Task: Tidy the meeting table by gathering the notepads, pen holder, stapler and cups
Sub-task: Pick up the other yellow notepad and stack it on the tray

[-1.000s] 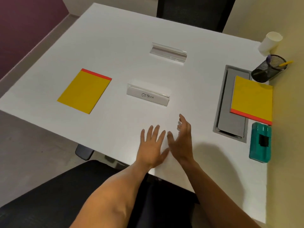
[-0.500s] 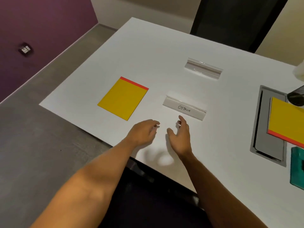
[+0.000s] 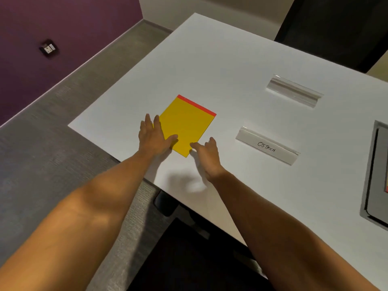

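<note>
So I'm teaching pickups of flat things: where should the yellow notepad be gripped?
Probably the near corner: the yellow notepad lies flat on the table, so come in low from the near side, where the left hand and right hand flank it.

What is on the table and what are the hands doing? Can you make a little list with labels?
table: white rectangular table
notepad: flat yellow paper notepad with a red strip, near the table's front edge
left hand: fingers straight, thumb on the notepad
right hand: open, at the notepad's near corner
name signs: clear plastic sign reading OSTRICH; blank clear plastic sign
</note>
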A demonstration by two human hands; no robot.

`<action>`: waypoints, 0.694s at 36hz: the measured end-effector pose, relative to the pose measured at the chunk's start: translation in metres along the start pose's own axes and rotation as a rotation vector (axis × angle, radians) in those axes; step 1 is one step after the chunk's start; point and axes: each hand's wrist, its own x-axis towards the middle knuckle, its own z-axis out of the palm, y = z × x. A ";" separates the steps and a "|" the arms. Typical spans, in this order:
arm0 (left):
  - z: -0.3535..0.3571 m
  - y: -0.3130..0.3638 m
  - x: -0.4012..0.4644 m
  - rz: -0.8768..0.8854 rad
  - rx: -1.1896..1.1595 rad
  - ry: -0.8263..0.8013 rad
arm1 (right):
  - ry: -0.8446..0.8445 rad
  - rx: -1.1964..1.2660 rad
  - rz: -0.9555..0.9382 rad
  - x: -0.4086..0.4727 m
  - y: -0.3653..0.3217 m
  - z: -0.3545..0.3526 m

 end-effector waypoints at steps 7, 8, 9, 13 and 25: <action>-0.004 -0.015 0.028 -0.070 -0.072 -0.081 | 0.055 0.132 0.048 0.020 0.002 0.034; -0.003 -0.015 0.030 -0.107 -0.112 -0.099 | 0.079 0.149 0.070 0.024 0.000 0.036; -0.003 -0.015 0.031 -0.142 -0.152 -0.108 | 0.096 0.172 0.092 0.028 -0.003 0.038; -0.003 -0.011 0.031 -0.178 -0.192 -0.107 | 0.106 0.180 0.152 0.033 -0.013 0.042; 0.001 -0.015 0.002 -0.385 -0.256 -0.150 | 0.131 0.061 0.209 0.026 0.000 0.029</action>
